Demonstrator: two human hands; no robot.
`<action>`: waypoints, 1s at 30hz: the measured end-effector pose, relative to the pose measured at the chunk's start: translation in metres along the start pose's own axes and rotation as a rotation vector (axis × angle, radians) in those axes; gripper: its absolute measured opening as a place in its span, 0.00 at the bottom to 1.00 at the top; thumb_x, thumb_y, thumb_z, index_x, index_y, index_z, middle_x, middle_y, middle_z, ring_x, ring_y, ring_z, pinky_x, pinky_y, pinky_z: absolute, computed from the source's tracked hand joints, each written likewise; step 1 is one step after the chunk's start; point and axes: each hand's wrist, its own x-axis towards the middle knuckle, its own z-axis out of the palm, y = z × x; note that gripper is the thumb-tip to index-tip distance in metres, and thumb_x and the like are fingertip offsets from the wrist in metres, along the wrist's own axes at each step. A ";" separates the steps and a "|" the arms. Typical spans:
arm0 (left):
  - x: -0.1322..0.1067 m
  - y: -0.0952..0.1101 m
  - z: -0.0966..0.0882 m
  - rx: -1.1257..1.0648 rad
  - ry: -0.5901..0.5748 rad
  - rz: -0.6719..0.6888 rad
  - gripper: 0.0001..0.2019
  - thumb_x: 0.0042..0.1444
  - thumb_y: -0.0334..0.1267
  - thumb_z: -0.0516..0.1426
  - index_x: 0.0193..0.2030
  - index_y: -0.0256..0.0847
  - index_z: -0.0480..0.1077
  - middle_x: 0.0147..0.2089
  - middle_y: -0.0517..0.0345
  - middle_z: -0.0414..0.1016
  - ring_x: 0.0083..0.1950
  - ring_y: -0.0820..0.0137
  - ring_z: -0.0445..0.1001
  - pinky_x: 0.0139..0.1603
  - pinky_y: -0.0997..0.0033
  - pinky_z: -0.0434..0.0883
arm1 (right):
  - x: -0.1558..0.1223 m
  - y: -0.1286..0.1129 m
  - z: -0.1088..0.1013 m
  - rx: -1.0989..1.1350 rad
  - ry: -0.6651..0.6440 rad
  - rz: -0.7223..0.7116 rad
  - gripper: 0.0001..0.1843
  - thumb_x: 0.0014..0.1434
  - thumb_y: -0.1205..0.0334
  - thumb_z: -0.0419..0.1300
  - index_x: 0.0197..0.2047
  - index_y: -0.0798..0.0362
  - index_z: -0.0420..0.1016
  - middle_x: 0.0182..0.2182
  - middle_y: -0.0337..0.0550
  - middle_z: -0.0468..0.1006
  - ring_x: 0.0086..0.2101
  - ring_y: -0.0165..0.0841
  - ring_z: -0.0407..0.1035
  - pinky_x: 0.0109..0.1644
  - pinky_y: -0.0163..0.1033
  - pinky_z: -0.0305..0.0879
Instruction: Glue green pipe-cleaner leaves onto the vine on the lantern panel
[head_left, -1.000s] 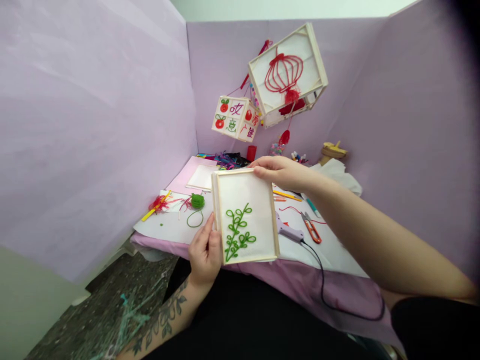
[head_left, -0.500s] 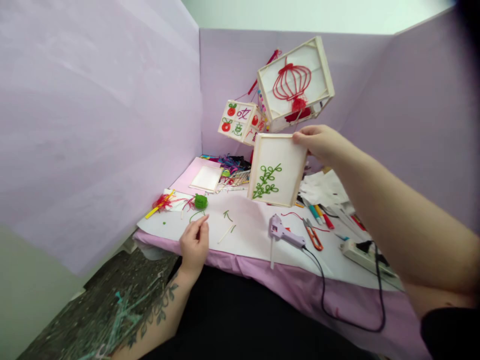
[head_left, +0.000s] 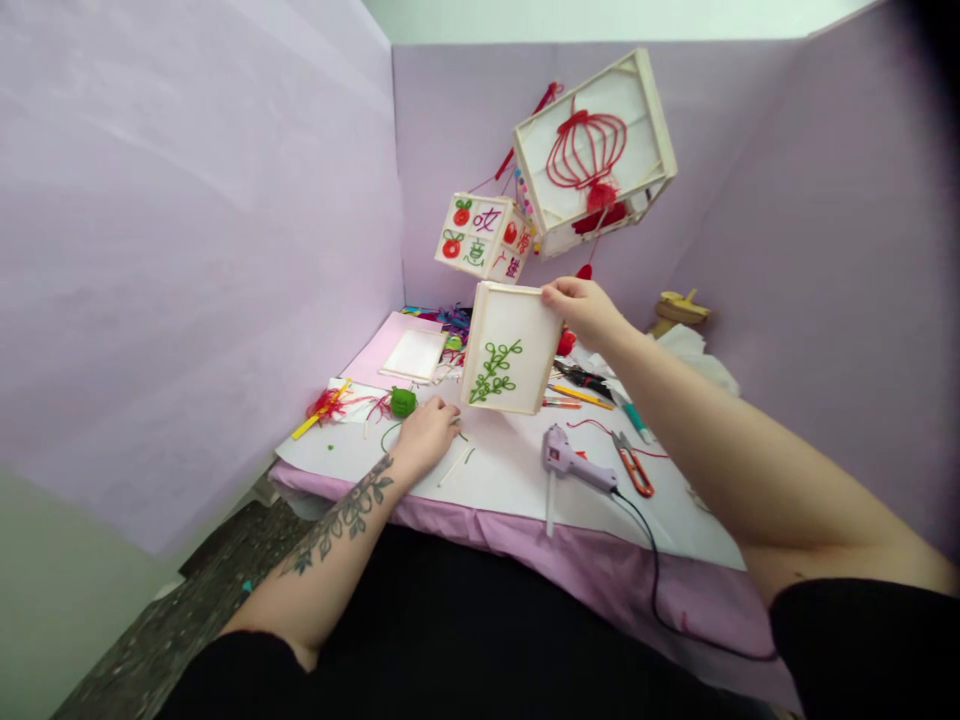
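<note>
My right hand [head_left: 585,308] grips the top right corner of a wooden-framed white panel [head_left: 517,330], holding it upright above the table. A leafy sprig of green yarn decorates the panel's lower left. My left hand [head_left: 429,435] is low over the tabletop, fingers bent and drawn together above small snippets of green yarn [head_left: 463,436]; whatever is between the fingertips is hidden. Just left of that hand lies a ball of green yarn [head_left: 403,402]. Another framed white panel [head_left: 414,355] rests flat further back.
Two decorated lanterns [head_left: 592,150] hang at the back. On the right lie a lilac glue gun [head_left: 574,465] with its cord, orange-handled snips [head_left: 636,468], pencils [head_left: 581,396] and markers. Red yarn [head_left: 328,405] lies at left. Lilac partitions [head_left: 225,200] enclose the table.
My right hand has brought the framed panel left and slightly lower. My left hand has moved forward and right, from the table's front edge to the green yarn snippets.
</note>
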 end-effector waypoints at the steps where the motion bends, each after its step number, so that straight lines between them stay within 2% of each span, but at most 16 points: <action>1: 0.006 -0.001 0.003 0.007 -0.034 0.013 0.13 0.59 0.35 0.58 0.50 0.41 0.75 0.48 0.49 0.73 0.50 0.62 0.74 0.54 0.64 0.68 | -0.001 -0.001 -0.002 0.003 0.014 -0.008 0.10 0.54 0.57 0.56 0.26 0.53 0.66 0.19 0.33 0.62 0.22 0.27 0.55 0.26 0.34 0.50; 5: 0.017 -0.009 0.015 0.023 -0.110 0.021 0.10 0.61 0.39 0.58 0.47 0.38 0.74 0.48 0.51 0.74 0.49 0.65 0.74 0.54 0.58 0.70 | -0.003 -0.001 -0.008 0.009 0.060 -0.028 0.10 0.53 0.57 0.57 0.25 0.52 0.65 0.20 0.34 0.61 0.23 0.27 0.54 0.27 0.35 0.50; 8: 0.022 -0.020 0.019 0.045 -0.069 -0.058 0.12 0.63 0.42 0.56 0.48 0.36 0.71 0.49 0.51 0.74 0.48 0.65 0.74 0.51 0.55 0.73 | -0.005 0.000 -0.003 0.017 0.070 -0.032 0.10 0.53 0.56 0.56 0.25 0.53 0.65 0.19 0.34 0.62 0.23 0.28 0.54 0.27 0.35 0.50; 11: 0.026 -0.029 0.016 0.046 0.030 -0.141 0.13 0.63 0.42 0.57 0.49 0.36 0.71 0.50 0.51 0.74 0.49 0.64 0.74 0.50 0.56 0.73 | -0.007 0.002 0.011 0.023 0.056 -0.050 0.11 0.53 0.55 0.55 0.26 0.53 0.68 0.20 0.35 0.64 0.23 0.29 0.57 0.28 0.36 0.52; 14: 0.026 -0.035 0.009 0.020 0.192 -0.222 0.12 0.63 0.42 0.56 0.48 0.36 0.71 0.50 0.51 0.73 0.50 0.64 0.73 0.51 0.55 0.72 | -0.012 0.006 0.027 0.022 0.033 -0.088 0.11 0.53 0.54 0.55 0.28 0.54 0.70 0.23 0.38 0.69 0.26 0.32 0.62 0.32 0.37 0.57; 17: 0.023 -0.039 0.003 -0.034 0.340 -0.284 0.10 0.66 0.39 0.53 0.46 0.36 0.70 0.47 0.51 0.73 0.50 0.64 0.73 0.52 0.57 0.71 | -0.021 0.008 0.037 0.023 0.012 -0.145 0.12 0.53 0.54 0.54 0.29 0.53 0.71 0.31 0.44 0.77 0.34 0.36 0.68 0.38 0.41 0.62; 19: 0.020 -0.040 0.002 -0.084 0.379 -0.287 0.09 0.66 0.36 0.50 0.45 0.35 0.70 0.43 0.53 0.74 0.47 0.66 0.73 0.50 0.59 0.71 | -0.027 0.009 0.039 0.024 -0.015 -0.194 0.11 0.53 0.54 0.54 0.29 0.53 0.71 0.39 0.47 0.79 0.40 0.39 0.70 0.44 0.43 0.63; 22: 0.017 -0.037 0.005 -0.158 0.376 -0.250 0.08 0.65 0.34 0.52 0.43 0.35 0.71 0.41 0.54 0.76 0.45 0.67 0.74 0.49 0.61 0.71 | -0.035 0.010 0.035 0.016 -0.062 -0.263 0.10 0.53 0.54 0.56 0.29 0.52 0.72 0.45 0.48 0.79 0.44 0.41 0.71 0.49 0.45 0.64; 27: 0.013 -0.030 0.009 -0.243 0.335 -0.206 0.08 0.62 0.34 0.56 0.44 0.36 0.74 0.45 0.52 0.79 0.48 0.65 0.76 0.53 0.58 0.70 | -0.037 0.013 0.024 -0.023 -0.062 -0.316 0.09 0.54 0.56 0.56 0.28 0.52 0.72 0.45 0.50 0.80 0.45 0.43 0.72 0.53 0.48 0.65; 30: 0.012 -0.030 0.009 -0.287 0.337 -0.223 0.10 0.58 0.31 0.57 0.45 0.39 0.77 0.43 0.50 0.81 0.44 0.63 0.78 0.51 0.60 0.71 | -0.037 0.016 0.018 -0.040 -0.073 -0.327 0.09 0.54 0.57 0.57 0.33 0.52 0.75 0.46 0.48 0.80 0.45 0.43 0.74 0.52 0.48 0.66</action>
